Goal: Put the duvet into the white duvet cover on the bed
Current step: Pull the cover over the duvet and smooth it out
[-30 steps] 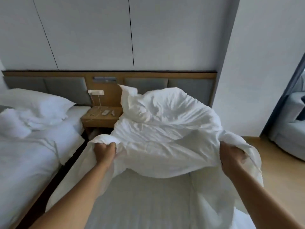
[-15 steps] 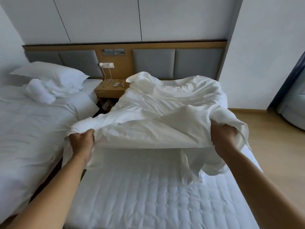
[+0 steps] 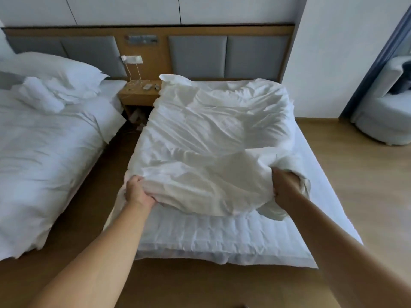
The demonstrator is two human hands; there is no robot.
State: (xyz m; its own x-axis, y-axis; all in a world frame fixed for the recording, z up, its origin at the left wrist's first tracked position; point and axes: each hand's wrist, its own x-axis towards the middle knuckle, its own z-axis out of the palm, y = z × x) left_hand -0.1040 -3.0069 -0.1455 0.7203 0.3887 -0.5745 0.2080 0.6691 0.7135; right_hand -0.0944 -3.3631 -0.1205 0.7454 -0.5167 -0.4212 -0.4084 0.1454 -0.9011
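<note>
Now: both hands at the near edge of the white duvet cover [image 3: 211,138]. Left hand [image 3: 136,192] clenched on a bunch of cloth at the near left corner, knuckles up, fabric spilling over the bed's side below it. Right hand [image 3: 285,185] gripping a gathered fold at the near right corner, fingers buried in the cloth. Cover lies crumpled over the upper part of the bed [image 3: 211,238], far edge close to the grey padded headboard [image 3: 226,54]; near edge raised a little between the hands. Quilted mattress top bare at the foot end. Cannot tell the duvet apart from the cover: all one white mass. To the left, a wooden nightstand [image 3: 138,97] with cables on top, then a second bed [image 3: 44,152] with a pillow [image 3: 57,70]. Pale armchair [image 3: 387,112] far right, on wood floor [image 3: 355,185].
</note>
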